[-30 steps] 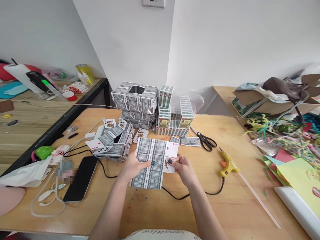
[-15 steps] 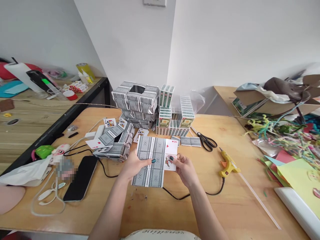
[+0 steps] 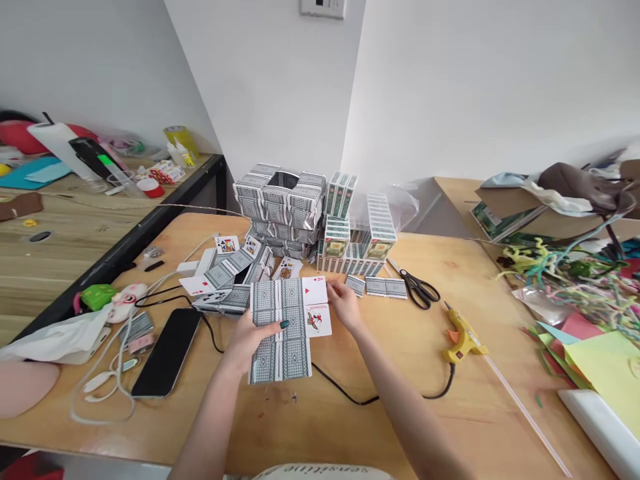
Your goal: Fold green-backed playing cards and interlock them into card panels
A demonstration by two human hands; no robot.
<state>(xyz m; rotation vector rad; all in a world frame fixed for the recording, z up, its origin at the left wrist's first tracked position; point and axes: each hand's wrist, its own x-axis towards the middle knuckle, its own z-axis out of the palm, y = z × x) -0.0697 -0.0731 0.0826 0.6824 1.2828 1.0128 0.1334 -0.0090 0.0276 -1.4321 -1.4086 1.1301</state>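
We find the card panel (image 3: 293,328) raised over the bench (image 3: 310,433), directly in front of the person and gripped by the left hand (image 3: 245,341). The panel shows patterned grey backs in two columns, with a red ace (image 3: 314,292) and, just below it, a figure card (image 3: 319,321) face up along its right side. We record the left thumb lying across the panel's face from the left edge, reaching about the middle; the other fingers are hidden behind the panel, which sits between them and the thumb. The right hand (image 3: 346,307) is at the panel's upper right, its fingertips at the outer edge of the ace. We cannot tell whether these fingers are closed on that edge, since the tips are partly hidden. Beyond the right hand, a few cards (image 3: 386,287) lie back up on the bench, with black-handled scissors (image 3: 421,291) just beside them. Further right we note a yellow glue gun (image 3: 465,343), its black cable (image 3: 451,380) running from the handle. A dark phone (image 3: 167,353) lies to the left of the left hand. Behind the panel stand a card-covered box (image 3: 290,193) and stacked card packs (image 3: 381,223).
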